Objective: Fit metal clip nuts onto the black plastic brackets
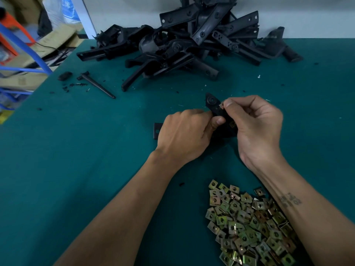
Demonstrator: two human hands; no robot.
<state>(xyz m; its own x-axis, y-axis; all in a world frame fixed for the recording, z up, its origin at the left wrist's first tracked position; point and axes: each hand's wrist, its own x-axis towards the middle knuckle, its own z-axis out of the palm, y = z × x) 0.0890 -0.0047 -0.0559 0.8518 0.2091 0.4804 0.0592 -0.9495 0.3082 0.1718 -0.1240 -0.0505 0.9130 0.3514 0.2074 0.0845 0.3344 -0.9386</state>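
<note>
Bracket (216, 108), black plastic, one piece: held above the green worktop (76, 150) at centre, tilted, its round-bossed end pointing up and away. Left hand (184, 135) grips the lower part, fingers curled round it, thumb lying along the near face. Right hand (257, 121) pinches a clip nut (221, 105) between thumb and forefinger, fingers narrow, pressing it against the bracket's right edge. How far the nut is seated cannot be told; most of it is hidden by the thumb.

Clip nuts, loose (249, 227): large heap, brass-yellow, on the near worktop, just beside and partly under the right forearm.

Brackets, unfitted (192, 41): tangled pile at the far edge, against the wall.

Flat black part (158, 130): lying on the worktop, half hidden behind the left hand.

Black pin (99, 85) and small scraps: far left, well apart from the work.

Risks, as judged:
- Nut goes on crooked if pushed at an angle to the edge; its hole would then miss the bracket's hole.
- Nut springs out of so small a pinch and drops onto the worktop, possibly among the scraps.
- Thumb slips off the nut under pressure and meets a sharp metal edge.
- Right forearm drags the heap and scatters nuts toward the near edge.
- Bracket twists in the left hand if the grip sits too low.
</note>
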